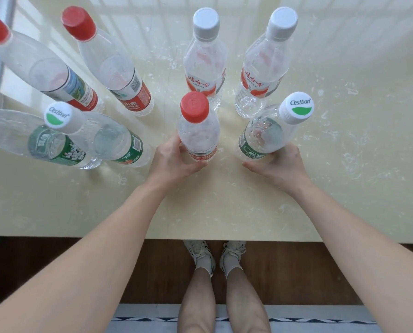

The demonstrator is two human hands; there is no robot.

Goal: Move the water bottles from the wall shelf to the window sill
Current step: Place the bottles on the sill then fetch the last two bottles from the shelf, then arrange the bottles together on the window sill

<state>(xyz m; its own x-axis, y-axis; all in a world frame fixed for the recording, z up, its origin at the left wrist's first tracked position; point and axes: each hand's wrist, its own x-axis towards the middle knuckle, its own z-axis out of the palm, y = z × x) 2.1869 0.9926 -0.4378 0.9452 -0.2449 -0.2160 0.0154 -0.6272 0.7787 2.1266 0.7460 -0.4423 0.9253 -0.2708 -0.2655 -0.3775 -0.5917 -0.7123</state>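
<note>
Arms [99,243] reach over the sill [224,207]. Left hand [174,159] grips the red-cap bottle [198,131], right hand [282,164] grips the green bottle [265,133]. Letting go roughly could tip them.

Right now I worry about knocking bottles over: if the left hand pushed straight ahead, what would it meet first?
The left hand grips the red-capped bottle; straight beyond it stands a white-capped red-label bottle, probably the first thing hit, though the gap between them is unclear.
</note>
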